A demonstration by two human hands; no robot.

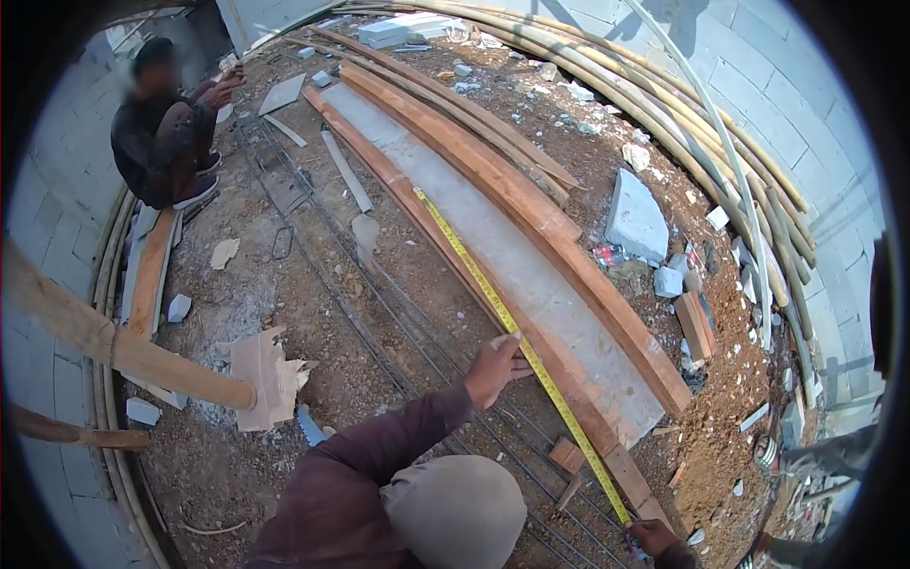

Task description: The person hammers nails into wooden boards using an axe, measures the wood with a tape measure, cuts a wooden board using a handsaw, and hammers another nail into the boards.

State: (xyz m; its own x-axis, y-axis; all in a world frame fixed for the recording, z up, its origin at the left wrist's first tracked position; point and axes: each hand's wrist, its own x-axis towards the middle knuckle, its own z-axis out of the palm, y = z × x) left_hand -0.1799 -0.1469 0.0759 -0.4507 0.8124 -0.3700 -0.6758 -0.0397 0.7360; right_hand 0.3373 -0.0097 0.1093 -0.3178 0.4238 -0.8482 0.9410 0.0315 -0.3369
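Observation:
A yellow tape measure [471, 267] lies stretched along the edge of a long wooden form made of reddish boards with a pale flat strip [531, 275] between them. Its far tip rests on the left board [455, 242]. My left hand [494, 370] is at the middle of the blade, with the fingers curled and the fingertips pinching its edge. At the near end, low on the right, my right hand [652, 538] is closed around the tape; the case cannot be made out. A small wood block [567, 455] sits left of the blade.
Steel rods [393, 327] run over the dirt beside the form. Another person [166, 133] squats at upper left. Bamboo poles [664, 104] line the block wall. A wooden pole [142, 356] juts in at left. White block pieces [637, 216] lie on the right.

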